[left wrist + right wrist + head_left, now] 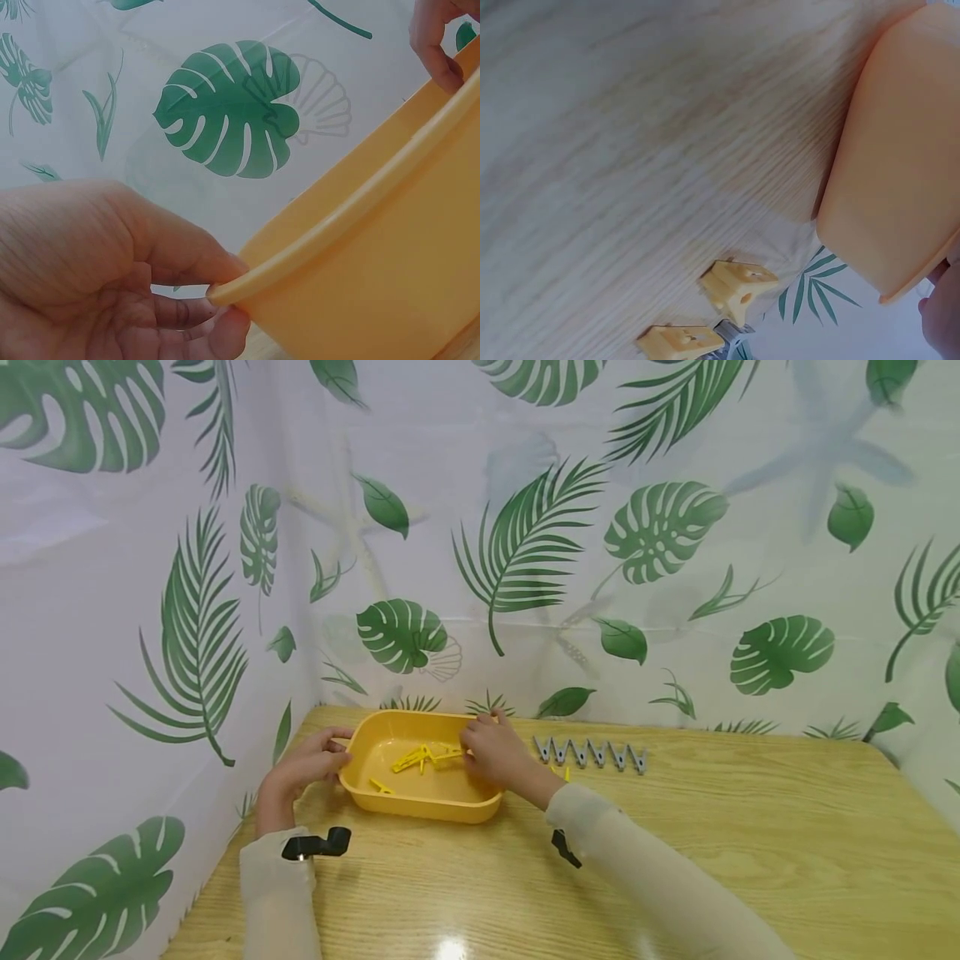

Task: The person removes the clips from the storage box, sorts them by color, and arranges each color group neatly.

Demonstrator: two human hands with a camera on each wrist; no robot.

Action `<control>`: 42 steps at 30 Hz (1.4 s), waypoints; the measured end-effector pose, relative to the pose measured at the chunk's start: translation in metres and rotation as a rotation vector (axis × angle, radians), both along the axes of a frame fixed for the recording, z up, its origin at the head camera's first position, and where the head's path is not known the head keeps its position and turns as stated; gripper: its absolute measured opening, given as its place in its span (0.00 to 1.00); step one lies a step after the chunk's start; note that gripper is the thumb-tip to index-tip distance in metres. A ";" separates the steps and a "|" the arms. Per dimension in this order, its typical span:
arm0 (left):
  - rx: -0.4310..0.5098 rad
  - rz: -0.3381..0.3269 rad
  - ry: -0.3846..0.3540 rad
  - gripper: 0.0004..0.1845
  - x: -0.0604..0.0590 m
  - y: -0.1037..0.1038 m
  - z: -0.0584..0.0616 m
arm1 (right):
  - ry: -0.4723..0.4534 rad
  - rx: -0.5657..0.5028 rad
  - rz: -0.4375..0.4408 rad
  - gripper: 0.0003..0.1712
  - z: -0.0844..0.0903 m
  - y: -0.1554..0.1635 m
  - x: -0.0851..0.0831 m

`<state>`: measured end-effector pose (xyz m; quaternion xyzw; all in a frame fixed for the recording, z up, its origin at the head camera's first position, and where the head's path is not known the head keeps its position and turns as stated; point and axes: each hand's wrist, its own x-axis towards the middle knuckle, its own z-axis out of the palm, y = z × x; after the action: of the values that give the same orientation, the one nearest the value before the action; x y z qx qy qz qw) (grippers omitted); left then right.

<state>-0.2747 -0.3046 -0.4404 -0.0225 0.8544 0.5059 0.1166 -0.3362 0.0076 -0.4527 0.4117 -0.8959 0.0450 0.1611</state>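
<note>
The yellow plastic tub (pixel 420 810) holds several yellow clothespins (pixel 408 760). At its left end, my left hand (pixel 311 764) pinches the rim between thumb and fingers; the left wrist view shows this grip on the tub wall (pixel 360 277) closely. My right hand (pixel 498 752) reaches over the right end, its fingers down inside near the clothespins. Whether those fingers hold a clothespin is hidden by the hand. In the right wrist view, only part of the right hand (pixel 943 311) shows past the tub's edge.
A zigzag row of grey clothespins (pixel 590 753) lies on the wooden table (pixel 712 827) right of the tub. Yellow clothespins (pixel 739 285) lie beside them, partly behind my right wrist in the head view. Leaf-patterned white sheeting (pixel 420 552) borders the table at the back and left.
</note>
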 end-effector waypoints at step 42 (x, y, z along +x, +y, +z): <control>-0.002 -0.009 0.013 0.28 0.003 0.002 0.002 | 0.083 -0.337 -0.144 0.10 0.013 0.142 0.052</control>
<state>-0.2721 -0.3025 -0.4388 -0.0152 0.8558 0.5045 0.1133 -0.2839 0.1501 -0.4401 0.3151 -0.8953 0.1659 0.2677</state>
